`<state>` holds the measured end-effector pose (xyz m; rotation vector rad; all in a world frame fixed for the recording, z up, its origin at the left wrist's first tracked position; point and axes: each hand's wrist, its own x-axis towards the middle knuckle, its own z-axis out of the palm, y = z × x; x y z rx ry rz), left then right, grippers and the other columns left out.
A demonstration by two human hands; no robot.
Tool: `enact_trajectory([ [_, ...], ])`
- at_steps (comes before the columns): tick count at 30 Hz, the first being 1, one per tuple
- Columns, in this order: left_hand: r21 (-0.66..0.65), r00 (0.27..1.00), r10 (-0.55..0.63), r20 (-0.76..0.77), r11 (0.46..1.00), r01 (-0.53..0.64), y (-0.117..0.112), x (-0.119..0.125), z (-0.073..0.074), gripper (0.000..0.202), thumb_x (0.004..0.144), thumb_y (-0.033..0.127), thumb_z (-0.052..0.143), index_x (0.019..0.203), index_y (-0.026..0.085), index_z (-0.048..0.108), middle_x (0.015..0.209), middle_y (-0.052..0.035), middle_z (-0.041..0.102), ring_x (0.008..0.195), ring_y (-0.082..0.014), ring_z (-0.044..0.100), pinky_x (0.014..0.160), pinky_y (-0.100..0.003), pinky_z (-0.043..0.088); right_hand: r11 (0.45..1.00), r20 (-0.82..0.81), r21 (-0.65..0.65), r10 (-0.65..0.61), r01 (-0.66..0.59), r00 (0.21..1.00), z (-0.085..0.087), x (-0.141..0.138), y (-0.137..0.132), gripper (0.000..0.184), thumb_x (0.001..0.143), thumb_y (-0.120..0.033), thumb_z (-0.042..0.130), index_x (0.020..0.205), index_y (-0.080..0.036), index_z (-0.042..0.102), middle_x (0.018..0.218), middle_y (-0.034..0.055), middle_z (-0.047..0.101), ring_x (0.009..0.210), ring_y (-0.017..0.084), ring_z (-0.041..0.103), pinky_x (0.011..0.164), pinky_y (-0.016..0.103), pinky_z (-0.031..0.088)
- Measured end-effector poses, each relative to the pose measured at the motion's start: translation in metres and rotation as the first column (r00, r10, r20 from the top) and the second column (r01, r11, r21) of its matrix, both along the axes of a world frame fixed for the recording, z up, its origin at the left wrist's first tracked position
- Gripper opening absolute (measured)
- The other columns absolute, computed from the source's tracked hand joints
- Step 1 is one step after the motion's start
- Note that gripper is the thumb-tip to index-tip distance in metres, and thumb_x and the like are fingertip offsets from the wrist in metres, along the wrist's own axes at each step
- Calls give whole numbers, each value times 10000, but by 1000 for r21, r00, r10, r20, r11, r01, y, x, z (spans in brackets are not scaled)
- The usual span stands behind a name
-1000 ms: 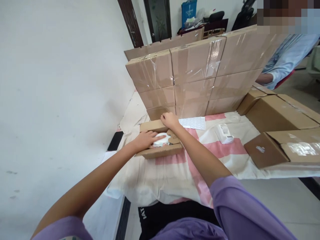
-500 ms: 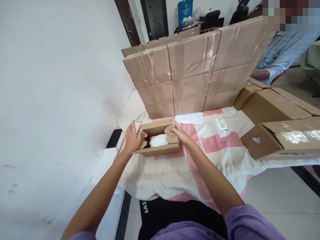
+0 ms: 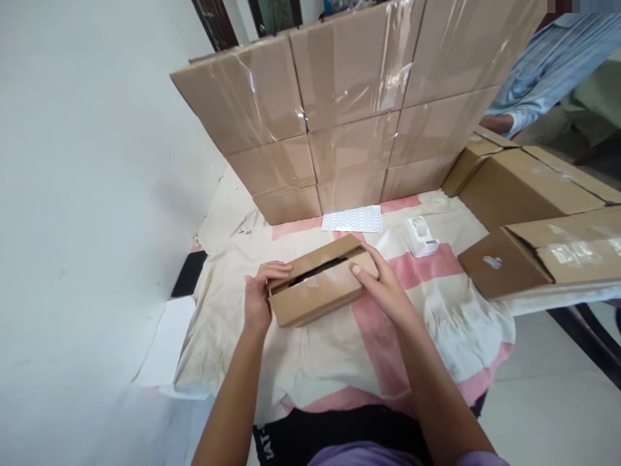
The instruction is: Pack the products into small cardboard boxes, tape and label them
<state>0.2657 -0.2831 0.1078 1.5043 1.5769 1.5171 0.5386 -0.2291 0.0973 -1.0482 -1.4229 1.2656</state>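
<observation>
A small brown cardboard box point(image 3: 317, 290) rests on the cloth-covered table, its lid almost down with a dark slit still showing along the top. My left hand point(image 3: 258, 299) grips the box's left end, fingers curled over the top edge. My right hand point(image 3: 383, 287) holds the right end, thumb on the front face and fingers over the lid. What lies inside the box is hidden.
A wall of taped cardboard cartons point(image 3: 349, 110) stands behind the box. A white label sheet point(image 3: 352, 219) and a white tape dispenser point(image 3: 420, 236) lie on the cream and pink cloth point(image 3: 339, 343). More cartons point(image 3: 538, 223) sit at right. Another person's blue sleeve point(image 3: 543, 71) shows at the far right.
The box was open with a white item showing inside. The flaps are now folded down, the box has been pulled nearer to me, and both hands hold its ends.
</observation>
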Motion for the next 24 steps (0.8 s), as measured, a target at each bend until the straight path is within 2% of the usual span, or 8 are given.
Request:
enact_trajectory([
  [2,-133,881,-246,-405,969,209,-13,10,27,550,1014,636,360,1032,267,767,1136,-61,772,1160,-278,666,1206,-528,321,998,4,31,-50,50,999,1,-17,9,544,906,-424,673,1418,-268,570,1515,67,554,1437,284,481,1245,481,348],
  [4,-196,691,-235,-684,971,136,-22,29,46,431,1000,516,524,1335,281,658,1345,-62,704,1234,-300,637,1187,-546,327,998,2,52,-33,33,999,1,-27,13,565,892,-377,678,1433,-262,561,1536,60,536,1455,280,459,1255,472,336],
  [8,-165,464,-209,-861,977,133,-21,68,40,651,930,524,626,1509,249,513,1523,-83,565,1404,-445,496,1098,-621,421,1000,11,-10,-21,21,1000,2,-19,5,602,934,-375,627,1516,-312,483,1607,15,454,1511,264,381,1275,468,304],
  [12,-86,497,-143,-856,987,136,5,61,18,686,934,560,594,1568,358,427,1425,-42,649,1365,-445,545,999,-650,500,976,205,24,-216,215,955,-4,26,3,425,1031,-454,436,1402,-318,594,1467,46,587,1410,271,492,1236,481,336],
  [16,-66,541,-203,-816,963,262,43,28,12,603,966,542,538,1550,460,415,1461,24,614,1448,-405,471,1067,-687,454,812,379,193,-579,551,722,-21,96,34,370,994,-453,433,1187,-251,676,1288,101,643,1278,286,552,1151,468,390],
  [20,-43,546,-220,-809,947,318,38,27,15,589,956,438,560,1527,499,429,1449,37,619,1387,-391,541,1061,-692,428,855,482,-31,-441,518,757,-34,144,73,333,948,-469,470,917,-231,702,957,69,681,986,267,619,906,384,498],
  [22,76,567,-157,-809,928,365,16,49,13,627,928,343,588,1520,494,445,1339,20,701,1243,-371,647,975,-644,469,861,452,-111,-401,496,797,-38,151,87,328,931,-481,500,851,-227,692,803,44,650,815,237,603,754,341,492],
  [24,212,623,-174,-762,843,495,1,88,5,658,904,297,595,1531,437,453,1178,-3,774,1092,-328,699,892,-562,508,858,377,-165,-402,487,835,-39,151,97,317,912,-484,542,830,-215,688,679,21,589,662,200,547,638,314,449],
])
